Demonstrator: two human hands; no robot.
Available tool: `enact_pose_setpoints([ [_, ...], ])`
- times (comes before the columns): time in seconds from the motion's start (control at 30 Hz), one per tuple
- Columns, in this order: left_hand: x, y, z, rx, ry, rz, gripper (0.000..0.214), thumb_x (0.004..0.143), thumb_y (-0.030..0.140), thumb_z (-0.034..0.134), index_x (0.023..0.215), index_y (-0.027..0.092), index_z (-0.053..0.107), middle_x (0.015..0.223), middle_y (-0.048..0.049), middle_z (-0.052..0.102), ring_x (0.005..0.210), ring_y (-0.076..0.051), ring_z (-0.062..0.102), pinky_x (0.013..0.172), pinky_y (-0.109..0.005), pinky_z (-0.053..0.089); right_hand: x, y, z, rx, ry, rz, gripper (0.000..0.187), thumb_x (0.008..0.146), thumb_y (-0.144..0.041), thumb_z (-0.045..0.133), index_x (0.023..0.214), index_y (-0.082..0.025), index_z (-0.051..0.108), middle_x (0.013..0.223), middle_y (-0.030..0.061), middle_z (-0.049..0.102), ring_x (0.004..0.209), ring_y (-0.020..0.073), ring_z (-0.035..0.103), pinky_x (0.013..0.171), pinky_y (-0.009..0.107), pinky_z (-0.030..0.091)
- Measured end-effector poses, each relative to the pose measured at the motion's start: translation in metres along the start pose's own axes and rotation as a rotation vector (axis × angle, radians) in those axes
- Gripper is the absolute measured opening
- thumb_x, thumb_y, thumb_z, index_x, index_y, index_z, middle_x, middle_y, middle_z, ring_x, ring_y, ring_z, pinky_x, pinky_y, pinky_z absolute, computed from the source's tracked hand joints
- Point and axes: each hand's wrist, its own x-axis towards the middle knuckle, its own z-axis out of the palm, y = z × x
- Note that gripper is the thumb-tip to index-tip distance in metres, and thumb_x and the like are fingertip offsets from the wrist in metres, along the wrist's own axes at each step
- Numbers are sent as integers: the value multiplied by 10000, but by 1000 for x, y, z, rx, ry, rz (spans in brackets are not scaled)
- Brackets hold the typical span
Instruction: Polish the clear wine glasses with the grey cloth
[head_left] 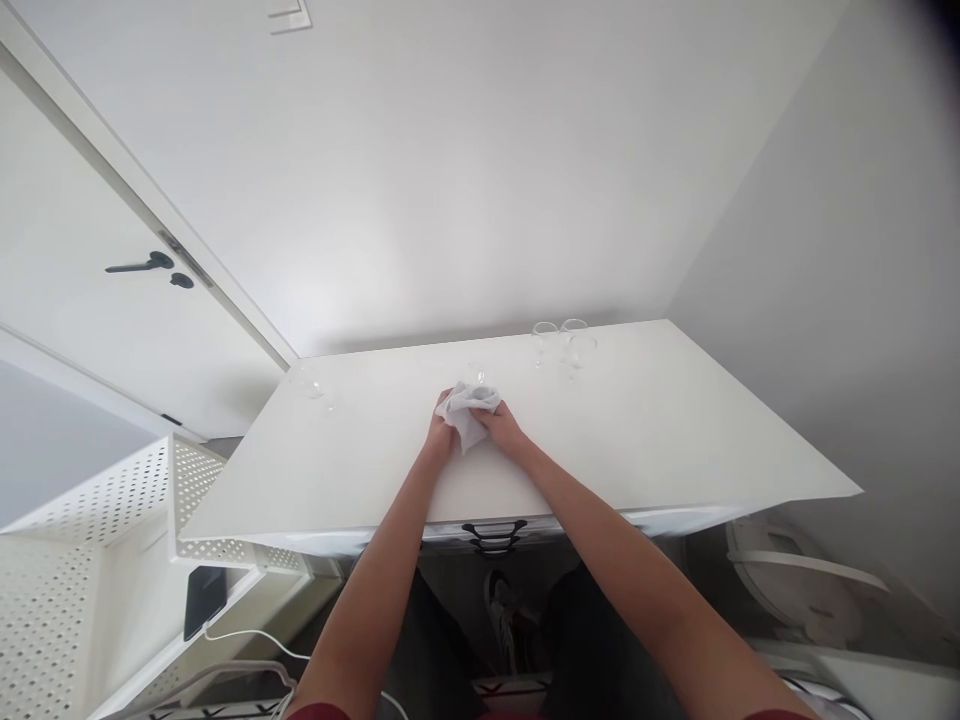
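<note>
A thin white cloth (465, 425) is bunched between my two hands above the middle of the white tabletop (360, 460). My left hand (441, 432) is closed on its left side, with the fingers partly hidden behind the folds. On the right side, my right hand (505, 428) grips the cloth, its thumb and fingers reaching into it. Just beyond the cloth shows a clear stemmed glass (477, 373). The cloth covers its near part, and I cannot tell whether either hand touches the glass.
Several clear stemmed glasses (581, 347) stand towards the back right. Another clear glass (311, 388) is at the far left. Black drawer handles (493, 538) line the cabinet front. A perforated white shelf (199, 480) holding a dark phone (204, 602) on a white cable is at left.
</note>
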Motion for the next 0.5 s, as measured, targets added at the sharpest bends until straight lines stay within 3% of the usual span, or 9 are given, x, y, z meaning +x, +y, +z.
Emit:
enact_pose_setpoints([
  [0.1, -2, 9, -4, -166, 0, 69, 494, 773, 417, 805, 1210, 231, 672, 1368, -104, 655, 1246, -262, 617, 951, -336, 516, 1, -3, -5, 187, 31, 121, 507, 729, -633, 826, 1020, -226, 739, 982, 66, 753, 969, 265, 686, 867, 398, 549],
  [0.23, -5, 17, -3, -255, -86, -23, 522, 870, 566, 715, 1237, 197, 692, 1412, -152, 655, 1279, -314, 623, 1010, -426, 518, -4, -7, -8, 212, -174, 313, 508, 727, -650, 825, 947, -203, 722, 880, 77, 728, 894, 258, 677, 781, 376, 555],
  [0.3, -6, 17, 0, -241, -160, -44, 598, 852, 614, 727, 1256, 174, 693, 1378, -176, 678, 1224, -329, 661, 1003, -454, 528, -6, -7, -6, 161, -237, 306, 486, 702, -596, 857, 949, -198, 726, 870, 74, 728, 884, 252, 676, 781, 370, 552],
  [0.37, -7, 17, 2, -215, -183, -28, 632, 837, 611, 757, 1276, 162, 689, 1336, -188, 700, 1187, -321, 684, 1005, -451, 532, -7, -6, -4, 47, -215, 263, 453, 684, -540, 872, 936, -190, 735, 846, 63, 727, 837, 238, 672, 757, 361, 544],
  [0.5, -7, 14, 0, -166, -106, 76, 586, 803, 505, 840, 1266, 177, 694, 1314, -174, 713, 1163, -287, 692, 996, -409, 535, -4, -6, -1, -346, -118, 132, 329, 692, -454, 857, 757, -168, 707, 687, 8, 656, 670, 175, 591, 640, 303, 469],
])
